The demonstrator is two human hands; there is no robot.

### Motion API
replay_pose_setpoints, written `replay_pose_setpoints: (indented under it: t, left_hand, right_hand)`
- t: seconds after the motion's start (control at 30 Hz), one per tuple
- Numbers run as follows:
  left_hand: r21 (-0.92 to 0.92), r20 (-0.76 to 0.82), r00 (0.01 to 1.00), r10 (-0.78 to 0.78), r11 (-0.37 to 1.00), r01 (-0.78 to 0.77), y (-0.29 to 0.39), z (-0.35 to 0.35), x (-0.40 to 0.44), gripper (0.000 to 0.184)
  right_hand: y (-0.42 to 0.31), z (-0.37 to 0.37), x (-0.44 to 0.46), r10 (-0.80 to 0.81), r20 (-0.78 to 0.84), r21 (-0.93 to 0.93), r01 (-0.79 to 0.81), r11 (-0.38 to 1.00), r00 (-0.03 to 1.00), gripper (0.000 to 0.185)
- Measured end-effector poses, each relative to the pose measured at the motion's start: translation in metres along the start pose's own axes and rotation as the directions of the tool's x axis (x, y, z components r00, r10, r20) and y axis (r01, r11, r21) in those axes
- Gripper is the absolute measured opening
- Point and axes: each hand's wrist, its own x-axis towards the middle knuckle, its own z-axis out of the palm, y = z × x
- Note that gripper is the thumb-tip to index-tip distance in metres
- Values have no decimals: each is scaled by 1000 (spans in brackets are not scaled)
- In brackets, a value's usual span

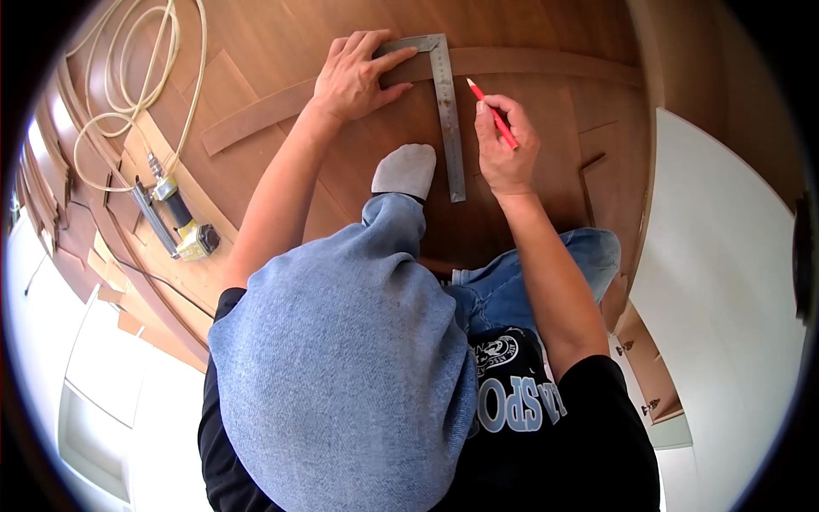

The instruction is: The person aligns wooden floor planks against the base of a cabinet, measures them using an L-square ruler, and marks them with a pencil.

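Head view: your left hand is spread open on the metal square lying across the wood strip, your right hand pinches the red pencil, and the square, probably stiff and slippery, is best held by its short arm.

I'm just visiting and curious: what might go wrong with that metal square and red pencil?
The left hand touches the metal square at its short arm, so it might pivot.

The socked foot is close beside the long arm and could nudge it.

The red pencil in the right hand could bump the square too.
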Motion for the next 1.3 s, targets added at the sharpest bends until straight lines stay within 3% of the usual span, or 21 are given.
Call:
replay_pose_setpoints:
  t: [0.13,0.73,1.13,1.27,1.3]
  left_hand:
    - [5,0,1000,0,1000,0,0,0,0,56]
    - [36,-34,999,42,999,-41,1,-2,0,57]
    - [49,-3,999,42,998,-42,1,1,0,58]
    - [51,-13,998,54,997,-54,1,1,2,60]
    - [55,-23,998,54,997,-53,1,0,1,60]
  right_hand:
    - [4,9,9,-161,-40,-22,160,987,986,20]
    - [0,21,28,-217,123,-177,237,955,968,26]
    - [-9,21,23,-267,120,-236,289,928,956,24]
    - [-17,16,30,-236,127,-202,258,945,963,24]
    - [-17,8,20,-180,197,-222,223,949,964,24]
